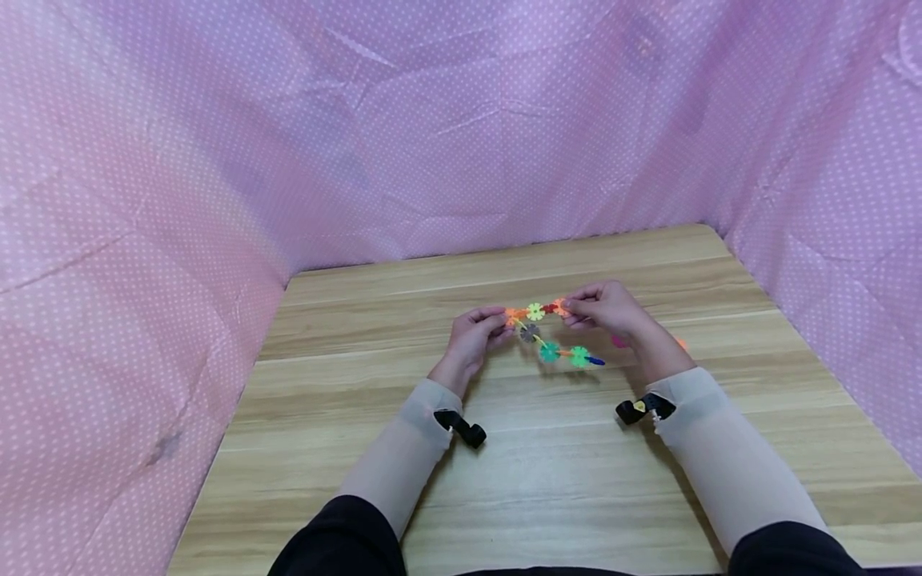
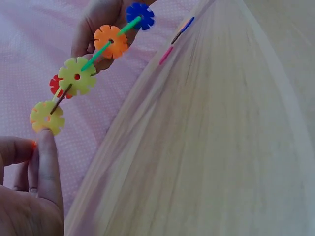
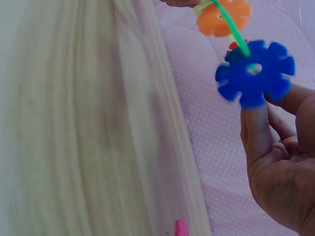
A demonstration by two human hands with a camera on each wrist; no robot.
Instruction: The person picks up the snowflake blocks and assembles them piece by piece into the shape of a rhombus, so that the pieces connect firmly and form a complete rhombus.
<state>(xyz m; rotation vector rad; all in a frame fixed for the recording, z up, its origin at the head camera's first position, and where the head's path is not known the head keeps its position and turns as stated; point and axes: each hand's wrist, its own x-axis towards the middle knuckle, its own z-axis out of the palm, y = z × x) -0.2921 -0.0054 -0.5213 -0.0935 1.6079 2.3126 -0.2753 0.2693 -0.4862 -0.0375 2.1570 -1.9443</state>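
A chain of interlocked notched plastic flower discs is held above the table in both hands. In the head view its upper run, with a yellow disc [image 1: 535, 312], spans between the hands; a lower run, with a teal disc [image 1: 549, 352] and a green disc [image 1: 579, 357], trails rightward to a blue end disc [image 1: 595, 361]. My left hand [image 1: 474, 340] pinches the orange disc at the bend. The right hand [image 1: 608, 310] pinches an orange disc [image 1: 560, 307] at the upper run's end. In the right wrist view the blue disc [image 3: 256, 73] partly covers the right fingertips.
Loose discs lie on the wooden table [image 1: 547, 480] beyond the right wrist, among them a pink disc [image 1: 619, 342] and an orange disc [image 1: 681, 344]. Pink dotted cloth [image 1: 461, 144] hangs around the back and sides. Each wrist wears a black camera strap.
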